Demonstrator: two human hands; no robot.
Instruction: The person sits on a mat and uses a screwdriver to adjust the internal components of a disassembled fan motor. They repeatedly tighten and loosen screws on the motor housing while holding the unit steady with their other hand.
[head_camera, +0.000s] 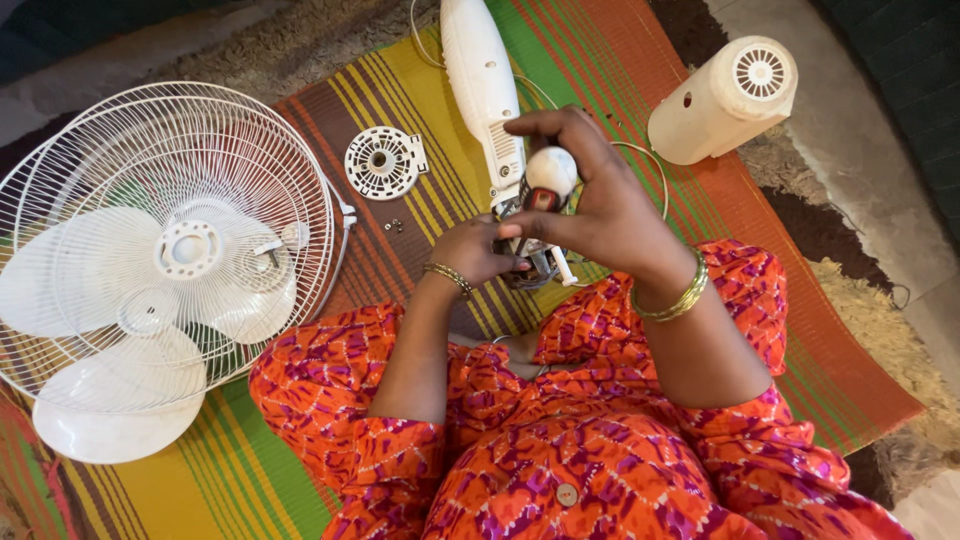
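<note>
One camera, worn on the head, looks steeply down from close above onto the lap and both hands at the frame's centre. It takes in the striped mat (400, 150) beyond, and no other view shares the scene.

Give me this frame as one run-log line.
left hand: steadies fan motor | right hand: on white knob atop motor | fan grille, motor cover: aside on mat
</note>
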